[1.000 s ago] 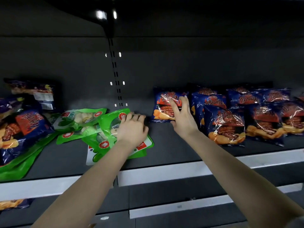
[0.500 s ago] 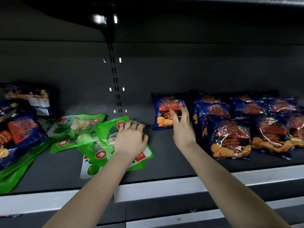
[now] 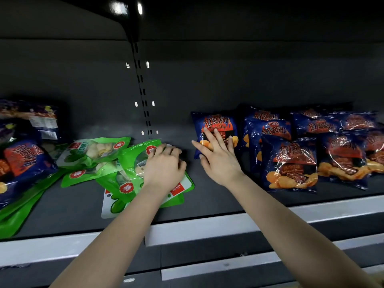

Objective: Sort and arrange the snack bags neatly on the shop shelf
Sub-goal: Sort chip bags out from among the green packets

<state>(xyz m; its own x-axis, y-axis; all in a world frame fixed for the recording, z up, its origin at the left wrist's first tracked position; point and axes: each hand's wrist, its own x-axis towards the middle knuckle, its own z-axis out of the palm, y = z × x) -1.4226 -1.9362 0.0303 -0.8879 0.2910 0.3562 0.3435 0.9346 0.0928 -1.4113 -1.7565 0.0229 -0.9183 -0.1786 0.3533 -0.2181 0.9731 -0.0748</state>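
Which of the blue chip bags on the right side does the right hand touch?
The leftmost blue bag, which stands apart from the other blue bags that overlap each other; the right hand rests open on its front.

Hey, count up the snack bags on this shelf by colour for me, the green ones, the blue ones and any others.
Green bags: at least 5, overlapping in a heap
Blue chip bags: at least 9, mostly on the right
Dark purple bags: 2, far left
Total: at least 16; overlaps may hide more.
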